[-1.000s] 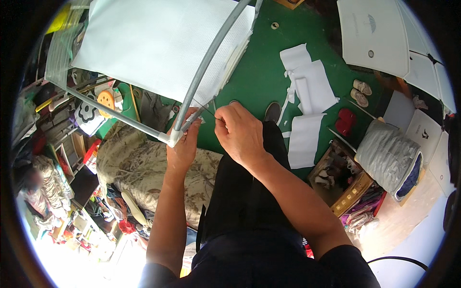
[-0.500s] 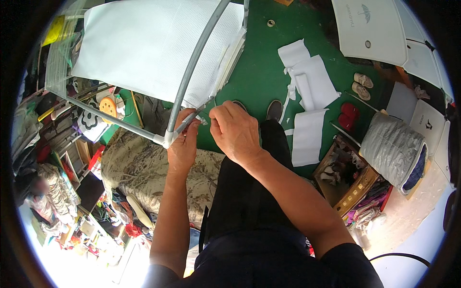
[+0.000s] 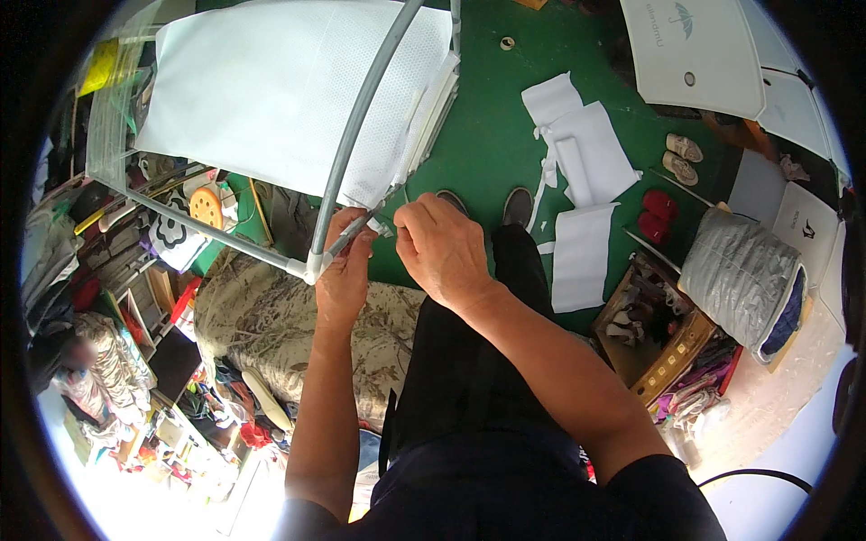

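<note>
Left hand (image 3: 343, 270) clamped on grey metal tube frame (image 3: 356, 135) near its corner joint, centre frame. Right hand (image 3: 442, 248) at 3 o'clock of it, fingers pinched on white mesh fabric (image 3: 271, 90) edge. Green floor (image 3: 487, 135) beneath; white paper pieces (image 3: 586, 162) at 2 o'clock.

The single head view looks steeply down from the person's head, close over both forearms. Its fisheye rim bends the green floor (image 3: 487, 135) outward.
</note>
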Demonstrator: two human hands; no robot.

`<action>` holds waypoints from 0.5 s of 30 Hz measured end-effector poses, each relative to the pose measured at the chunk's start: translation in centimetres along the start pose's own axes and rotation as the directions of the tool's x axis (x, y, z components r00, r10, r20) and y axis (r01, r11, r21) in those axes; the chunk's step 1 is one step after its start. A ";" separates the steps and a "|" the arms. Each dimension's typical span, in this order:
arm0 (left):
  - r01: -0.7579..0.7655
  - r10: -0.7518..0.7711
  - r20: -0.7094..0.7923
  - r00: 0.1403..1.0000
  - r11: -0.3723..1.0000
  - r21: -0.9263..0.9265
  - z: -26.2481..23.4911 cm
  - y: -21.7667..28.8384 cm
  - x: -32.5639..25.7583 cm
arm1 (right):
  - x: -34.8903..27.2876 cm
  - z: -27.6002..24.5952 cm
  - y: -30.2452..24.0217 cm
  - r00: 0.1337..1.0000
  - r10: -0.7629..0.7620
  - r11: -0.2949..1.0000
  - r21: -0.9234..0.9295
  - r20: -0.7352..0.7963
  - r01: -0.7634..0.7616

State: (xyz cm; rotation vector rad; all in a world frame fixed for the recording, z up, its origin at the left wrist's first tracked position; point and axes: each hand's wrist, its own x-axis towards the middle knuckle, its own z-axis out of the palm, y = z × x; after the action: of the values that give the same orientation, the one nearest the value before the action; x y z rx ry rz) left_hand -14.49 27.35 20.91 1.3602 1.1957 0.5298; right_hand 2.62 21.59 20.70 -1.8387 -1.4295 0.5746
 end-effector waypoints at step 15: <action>-0.021 0.021 0.005 1.000 1.000 0.022 -0.3 -0.8 -0.1 | -0.7 0.2 0.7 0.999 -0.038 0.998 -0.055 0.035 0.040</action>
State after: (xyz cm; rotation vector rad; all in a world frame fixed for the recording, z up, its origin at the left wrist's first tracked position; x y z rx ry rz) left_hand -15.09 27.22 20.32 1.3935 1.1877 0.5301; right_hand 2.74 20.84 19.97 -1.8482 -1.5151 0.5539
